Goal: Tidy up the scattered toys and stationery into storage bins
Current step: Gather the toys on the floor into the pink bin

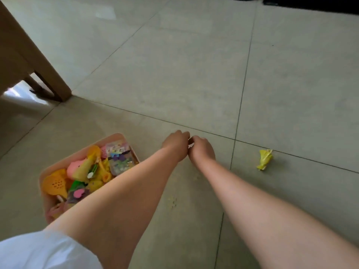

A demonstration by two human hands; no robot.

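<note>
Both hands meet low over the tiled floor (194,74), the left hand (175,145) and right hand (202,150) knuckle to knuckle, fingers curled inward. A sliver of something small and pale shows between them, but what it is, and which hand has it, I cannot tell. Just to the left sits the pink storage bin (114,137), already heaped with plastic toys and a clear case of stickers (119,159). Off to the right, well apart from the hands, a yellow toy (264,159) lies alone on the floor. This looks like the pick-up step, near the end of the tidy. Next call: carry whatever is gathered left into the bin, then reach right for the yellow piece.
</note>
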